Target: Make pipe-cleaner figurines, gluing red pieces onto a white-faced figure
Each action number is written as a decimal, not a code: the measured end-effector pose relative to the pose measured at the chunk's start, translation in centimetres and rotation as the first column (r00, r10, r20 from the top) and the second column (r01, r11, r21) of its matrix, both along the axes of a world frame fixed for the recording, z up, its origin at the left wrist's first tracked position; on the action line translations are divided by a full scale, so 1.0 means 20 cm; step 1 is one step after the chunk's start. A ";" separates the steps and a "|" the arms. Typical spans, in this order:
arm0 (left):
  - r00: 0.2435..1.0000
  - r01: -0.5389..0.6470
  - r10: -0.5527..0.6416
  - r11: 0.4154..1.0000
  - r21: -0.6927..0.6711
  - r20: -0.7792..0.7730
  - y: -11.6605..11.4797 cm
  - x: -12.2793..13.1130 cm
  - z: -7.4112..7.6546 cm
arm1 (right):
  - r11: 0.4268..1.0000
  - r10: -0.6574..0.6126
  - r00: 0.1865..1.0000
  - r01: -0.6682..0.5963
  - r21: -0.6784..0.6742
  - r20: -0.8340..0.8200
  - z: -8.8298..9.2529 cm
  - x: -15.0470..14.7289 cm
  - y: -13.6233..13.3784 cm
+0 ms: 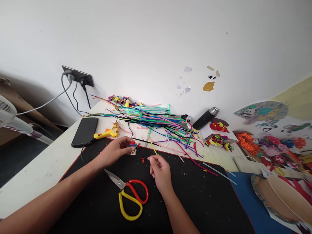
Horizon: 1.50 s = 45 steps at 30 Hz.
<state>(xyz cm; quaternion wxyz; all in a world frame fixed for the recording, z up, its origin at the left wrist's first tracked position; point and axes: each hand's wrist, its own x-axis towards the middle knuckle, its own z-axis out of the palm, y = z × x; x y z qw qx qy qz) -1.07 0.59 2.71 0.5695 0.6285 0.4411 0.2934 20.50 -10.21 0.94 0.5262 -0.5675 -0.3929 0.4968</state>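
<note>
My left hand [119,149] is closed around a small pipe-cleaner figure [133,148] in red, blue and white, with fingers covering part of it. To its right, my right hand [161,170] is pinched just above the black mat [192,191]. What its fingertips hold, if anything, is too small to make out. A yellow pipe cleaner [153,148] lies just behind that hand. Between the hands is a small curled orange-red scrap [142,160]. Scissors [124,188] with one red and one yellow handle lie on the mat, nearer to me, blades pointing left.
A loose heap of coloured pipe cleaners [156,118] spreads behind the mat. At left are a yellow glue gun [107,132] with a cord and a black phone [84,131]. A black flask [206,118] lies at back right, near finished figures [219,142]. Scissors block the near mat.
</note>
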 end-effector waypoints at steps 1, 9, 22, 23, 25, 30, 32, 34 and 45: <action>0.999 0.012 -0.011 1.000 0.018 -0.050 0.01 0.00 0.00 | 1.000 -0.001 1.000 0.001 -0.005 0.008 0.00 0.01 -0.01; 0.969 0.096 -0.055 0.981 0.166 -0.239 0.03 0.15 0.00 | 0.999 -0.018 0.998 0.016 0.036 0.067 -0.06 0.01 -0.05; 0.880 0.164 0.035 0.913 0.372 -0.474 0.06 0.18 -0.07 | 1.000 0.005 0.991 -0.007 0.015 0.131 -0.08 0.02 -0.05; 0.878 0.166 0.033 0.914 0.369 -0.478 0.06 0.18 -0.08 | 1.000 0.008 0.991 -0.009 0.009 0.133 -0.08 0.02 -0.05; 0.878 0.169 0.028 0.916 0.364 -0.478 0.06 0.18 -0.09 | 1.000 0.016 0.990 -0.016 0.000 0.144 -0.09 0.01 -0.05; 0.900 0.157 0.072 0.866 0.474 -0.430 0.05 0.11 -0.07 | 0.998 0.063 0.961 -0.059 -0.023 0.269 -0.08 0.00 -0.05; 0.910 0.153 0.079 0.848 0.507 -0.406 0.03 0.07 -0.04 | 0.997 0.081 0.937 -0.076 -0.028 0.340 -0.07 0.00 -0.04; 0.918 0.151 0.063 0.858 0.491 -0.392 0.00 0.03 -0.01 | 0.995 0.099 0.917 -0.089 -0.044 0.387 -0.06 0.00 -0.02; 0.977 0.084 -0.015 0.944 0.318 -0.212 -0.11 -0.05 -0.02 | 0.965 0.254 0.817 -0.183 -0.186 0.518 -0.01 0.02 0.06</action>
